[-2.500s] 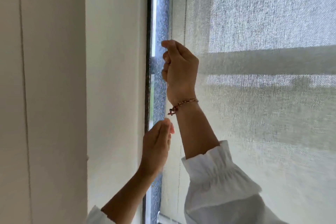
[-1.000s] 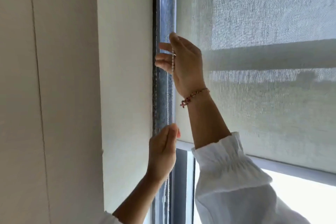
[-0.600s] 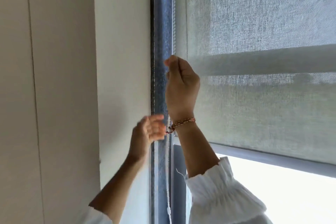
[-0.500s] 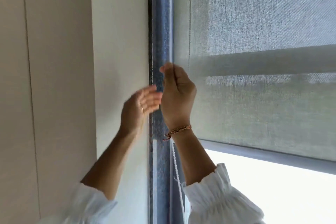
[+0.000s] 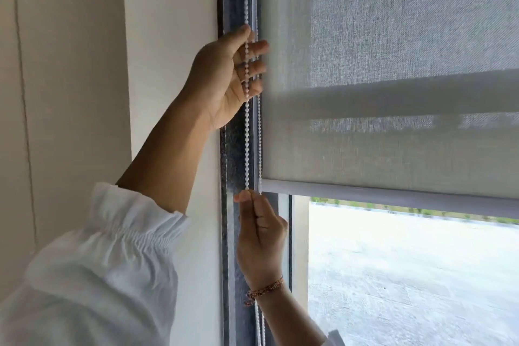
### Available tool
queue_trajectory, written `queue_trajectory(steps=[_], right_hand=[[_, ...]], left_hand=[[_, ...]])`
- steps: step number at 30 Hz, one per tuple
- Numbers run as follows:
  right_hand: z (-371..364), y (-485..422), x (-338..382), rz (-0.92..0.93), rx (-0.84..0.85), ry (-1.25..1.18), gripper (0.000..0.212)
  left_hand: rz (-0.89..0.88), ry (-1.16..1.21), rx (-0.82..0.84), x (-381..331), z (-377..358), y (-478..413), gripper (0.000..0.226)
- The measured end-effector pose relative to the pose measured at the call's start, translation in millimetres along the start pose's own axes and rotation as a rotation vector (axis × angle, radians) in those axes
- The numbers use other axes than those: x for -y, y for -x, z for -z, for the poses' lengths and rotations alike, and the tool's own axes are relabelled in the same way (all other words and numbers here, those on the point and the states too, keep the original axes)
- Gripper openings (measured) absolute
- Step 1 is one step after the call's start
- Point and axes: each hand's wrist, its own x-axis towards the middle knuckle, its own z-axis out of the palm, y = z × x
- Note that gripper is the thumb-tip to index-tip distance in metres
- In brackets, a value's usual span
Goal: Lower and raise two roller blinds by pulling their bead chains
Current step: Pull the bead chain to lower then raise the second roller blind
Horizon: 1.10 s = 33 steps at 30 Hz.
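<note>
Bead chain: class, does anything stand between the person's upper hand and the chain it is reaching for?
Nothing visible does. The left hand is open with the bead chain running across its fingers, and the right hand pinches the chain lower down, beside the blind's bottom bar.

- cream wall [image 5: 168, 36] left of window, plain
- beige panel [image 5: 64, 64] farther left, thin vertical seams
- dark speckled window frame [image 5: 234, 149], vertical
- glass pane [image 5: 407, 275] bright with daylight, pale paved ground outside, green strip at its top

Your grey woven roller blind [image 5: 393, 50] hangs partly lowered, bottom bar [image 5: 393, 196] about mid-window. White bead chain [image 5: 247, 132] runs vertically, two strands, along its left edge.
</note>
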Motion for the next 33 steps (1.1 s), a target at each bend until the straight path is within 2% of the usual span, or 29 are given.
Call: queue_trajectory(steps=[4, 7, 10, 12, 14, 19, 23, 26, 30, 33], right_hand=[[5.2, 18.6, -14.3, 0.011, 0.074, 0.063, 0.017], [5.7, 27.8, -24.9, -0.042, 0.128, 0.052, 0.017], [4.5, 31.9, -34.9, -0.224, 0.208, 0.027, 0.017], [4.6, 27.0, -38.4, -0.429, 0.273, -0.101, 0.026], [3.6, 13.9, -39.9, -0.538, 0.281, -0.232, 0.037], [-11.1, -46.3, -27.1, -0.521, 0.151, -0.364, 0.048], [-24.8, -87.7, -4.0, -0.447, 0.096, -0.444, 0.036], [-32.6, -108.2, 15.4, -0.397, 0.131, -0.524, 0.024], [-38.0, -132.9, 39.1, -0.458, 0.187, -0.697, 0.016], [-43.4, -139.8, 50.8, -0.555, 0.225, -0.606, 0.016]], left_hand=[[-0.026, -0.120, -0.151, 16.0, -0.2, -4.9, 0.024], [-0.160, -0.231, -0.284, 37.0, 1.1, 0.2, 0.031], [-0.266, -0.212, -0.294, 50.3, 7.7, 7.8, 0.036], [-0.311, -0.184, -0.272, 56.4, 13.8, 13.9, 0.036], [-0.317, -0.173, -0.249, 65.2, 19.6, 23.3, 0.036], [-0.315, -0.310, -0.259, 97.2, 38.1, 55.0, 0.034], [-0.291, -0.398, -0.266, 121.8, 46.9, 79.4, 0.033], [-0.230, -0.361, -0.262, 137.8, 51.9, 93.6, 0.032], [-0.199, -0.378, -0.281, 152.9, 58.3, 111.8, 0.028], [-0.191, -0.419, -0.277, 157.9, 58.6, 120.0, 0.029]])
